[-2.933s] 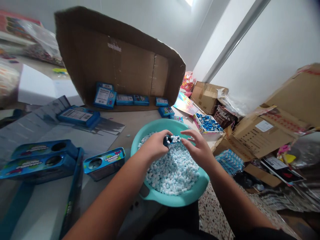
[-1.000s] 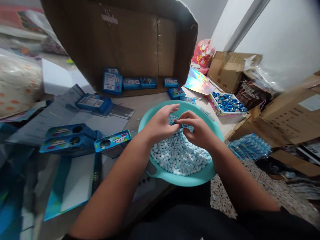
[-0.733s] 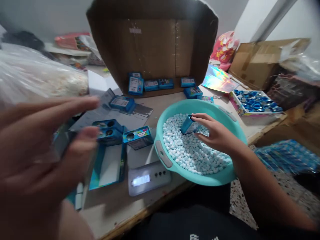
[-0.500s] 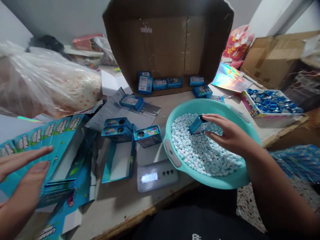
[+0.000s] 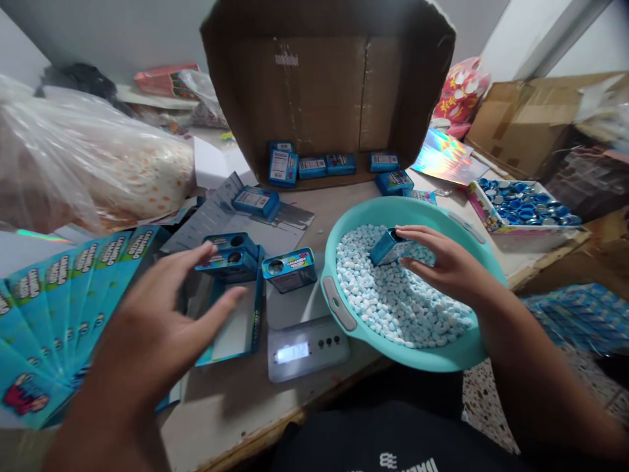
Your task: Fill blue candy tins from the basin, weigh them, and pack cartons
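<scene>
My left hand [image 5: 147, 321], slightly blurred, is open over the table with thumb and fingers apart. Just beyond its fingertips, two small blue candy boxes [image 5: 228, 257] with round holes stand at the far end of an open blue carton [image 5: 230, 328]. My right hand [image 5: 447, 269] grips another small blue candy box [image 5: 386, 248] between thumb and fingers. This one sits tilted in the pale blue and white candies [image 5: 393, 314] filling a turquoise basin [image 5: 413, 360]. Between my hands, a box labelled "Caramelo Macizo" [image 5: 289, 267] stands on a digital scale [image 5: 309, 351] with a lit display.
Fanned blue cardboard sleeves [image 5: 63, 288] lie at left. Behind, a large cardboard box [image 5: 324, 98] on its side holds several small blue boxes. A tray of blue caps [image 5: 525, 203] is at right. A plastic bag [image 5: 98, 164] bulges at back left.
My left hand has moved right, from over the fanned sleeves to near the open carton. My right hand stays at the box in the basin. The view has shifted slightly.
</scene>
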A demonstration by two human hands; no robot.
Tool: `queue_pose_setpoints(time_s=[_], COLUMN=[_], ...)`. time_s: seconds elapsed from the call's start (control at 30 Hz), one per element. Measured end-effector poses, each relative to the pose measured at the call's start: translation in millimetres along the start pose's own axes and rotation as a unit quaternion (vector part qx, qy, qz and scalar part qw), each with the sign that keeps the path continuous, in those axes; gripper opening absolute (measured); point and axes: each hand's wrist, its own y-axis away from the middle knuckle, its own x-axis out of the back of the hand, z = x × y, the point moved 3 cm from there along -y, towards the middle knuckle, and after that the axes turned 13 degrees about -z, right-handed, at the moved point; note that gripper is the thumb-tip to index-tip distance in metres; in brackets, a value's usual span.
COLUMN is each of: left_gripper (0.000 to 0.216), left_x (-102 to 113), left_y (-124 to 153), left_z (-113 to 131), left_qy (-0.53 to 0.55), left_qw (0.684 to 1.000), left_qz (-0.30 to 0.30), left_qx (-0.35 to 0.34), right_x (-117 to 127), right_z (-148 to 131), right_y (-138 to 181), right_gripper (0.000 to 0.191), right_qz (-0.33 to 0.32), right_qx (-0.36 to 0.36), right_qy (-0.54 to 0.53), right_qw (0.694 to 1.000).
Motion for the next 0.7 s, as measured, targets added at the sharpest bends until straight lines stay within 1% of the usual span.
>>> queue_pose_setpoints(time_s=[0.03,0.07,0.1,0.13,0.17,0.2,0.23,0.27,0.3,0.33,0.37,0.4,0.43,0.47,0.5,0.57,0.7], left_gripper=[0.078,0.083,0.079,0.075,0.071,0.066,0.061,0.055,0.048,0.041,0.037,0.037,0.040,0.043,0.044,0.042,0.036], left_x=[-13,-26,-39,-49,-56,-59,-59,-56,-52,-48,-47,-47,-49,-52,-55,-60,-67], left_y=[-9,-19,-28,-37,-43,-48,-50,-50,-48,-45,-42,-39,-38,-37,-38,-42,-49], left_z=[10,19,24,27,28,30,35,42,52,64,77,89,100,108,114,119,115], left_qy=[-0.054,-0.069,-0.065,-0.052,-0.031,-0.014,-0.006,-0.013,-0.035,-0.074,-0.126,-0.182,-0.237,-0.283,-0.322,-0.376,-0.414], left_qw=[0.998,0.997,0.996,0.996,0.998,0.999,1.000,0.996,0.987,0.970,0.946,0.918,0.889,0.863,0.841,0.810,0.776], left_qz=[-0.012,-0.038,-0.060,-0.066,-0.058,-0.033,0.007,0.052,0.099,0.134,0.146,0.139,0.120,0.102,0.089,0.084,0.062], left_qx=[0.004,-0.006,-0.010,-0.008,-0.003,-0.004,-0.023,-0.064,-0.122,-0.192,-0.262,-0.324,-0.372,-0.406,-0.426,-0.442,-0.472], right_x=[0,0,1,1,1,1,1,1,1,2,2,2,2,2,2,2,3], right_z=[0,-1,-1,-1,-1,-2,-2,-2,-2,-2,-3,-3,-3,-3,-3,-4,-5], right_y=[0,0,1,1,1,1,2,2,2,3,3,3,3,3,3,3,4], right_gripper=[0.045,0.044,0.044,0.044,0.044,0.044,0.043,0.043,0.042,0.042,0.041,0.041,0.041,0.042,0.041,0.041,0.040], right_qz=[-0.001,-0.003,-0.006,-0.010,-0.014,-0.018,-0.022,-0.024,-0.026,-0.028,-0.031,-0.033,-0.035,-0.038,-0.040,-0.043,-0.051], right_qx=[0.001,0.002,0.000,-0.001,-0.004,-0.006,-0.008,-0.008,-0.007,-0.007,-0.008,-0.009,-0.011,-0.012,-0.013,-0.012,-0.010], right_qy=[-0.002,-0.005,-0.008,-0.010,-0.011,-0.012,-0.013,-0.015,-0.018,-0.021,-0.025,-0.027,-0.028,-0.027,-0.026,-0.024,-0.028], right_qw=[1.000,1.000,1.000,1.000,1.000,1.000,1.000,1.000,0.999,0.999,0.999,0.999,0.999,0.999,0.999,0.999,0.998])
